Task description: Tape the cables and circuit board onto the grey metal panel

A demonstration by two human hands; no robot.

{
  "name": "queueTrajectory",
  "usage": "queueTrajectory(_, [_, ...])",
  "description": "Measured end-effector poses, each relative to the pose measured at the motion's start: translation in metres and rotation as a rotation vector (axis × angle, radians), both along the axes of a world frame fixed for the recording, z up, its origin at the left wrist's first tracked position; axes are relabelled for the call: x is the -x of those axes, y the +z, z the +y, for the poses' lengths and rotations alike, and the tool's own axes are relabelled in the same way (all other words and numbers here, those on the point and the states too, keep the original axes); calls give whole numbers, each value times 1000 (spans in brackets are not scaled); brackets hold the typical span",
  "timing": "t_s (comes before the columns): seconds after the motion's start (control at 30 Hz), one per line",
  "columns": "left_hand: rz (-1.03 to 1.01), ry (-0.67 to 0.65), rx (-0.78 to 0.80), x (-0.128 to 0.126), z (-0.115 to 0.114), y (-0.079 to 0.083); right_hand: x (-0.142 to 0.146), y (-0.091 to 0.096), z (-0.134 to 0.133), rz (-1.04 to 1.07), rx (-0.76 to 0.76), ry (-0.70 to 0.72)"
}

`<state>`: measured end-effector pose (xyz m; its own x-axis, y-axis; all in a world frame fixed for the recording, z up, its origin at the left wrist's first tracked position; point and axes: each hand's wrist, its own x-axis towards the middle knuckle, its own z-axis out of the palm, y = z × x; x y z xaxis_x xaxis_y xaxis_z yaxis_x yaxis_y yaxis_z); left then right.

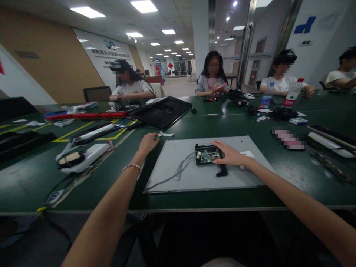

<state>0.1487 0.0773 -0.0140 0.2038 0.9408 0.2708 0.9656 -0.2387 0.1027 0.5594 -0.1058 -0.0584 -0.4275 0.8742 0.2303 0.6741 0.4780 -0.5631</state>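
A flat grey-white display panel (172, 163) lies before me near the table's front edge. On it sits a green circuit board (207, 156) in a black plastic frame, with a black arm (221, 171) sticking out toward me. My right hand (232, 154) grips the frame's right end, thumb on the near side and fingers along the far edge. Grey cables (182, 167) run from the board to the panel's left. At the panel's far left corner, my left hand (148, 144) has curled fingers against a white strip (166, 134); their tips are partly hidden.
Beyond the panel lies a black monitor housing (167, 111). Left are a white device (87, 155), cables and red trays (89, 115). At right are a pink phone (289, 139), bottles (293, 94) and long parts (330, 144). Several people sit across the green table (116, 189).
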Motion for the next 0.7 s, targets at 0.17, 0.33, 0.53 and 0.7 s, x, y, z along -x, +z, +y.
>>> queueTrajectory(0.17, [100, 23, 19, -9, 10, 2, 4, 2, -2, 4, -4, -6])
queueTrajectory(0.33, [89, 65, 11, -13, 22, 1, 4, 0, -5, 11, 22, -4])
queueTrajectory(0.53, [-122, 121, -85, 4, 29, -14, -1, 18, 17, 131, 58, 8])
queueTrajectory(0.7, [-205, 152, -94, 14, 29, -20, 42, 52, 94, 5, -188, 142])
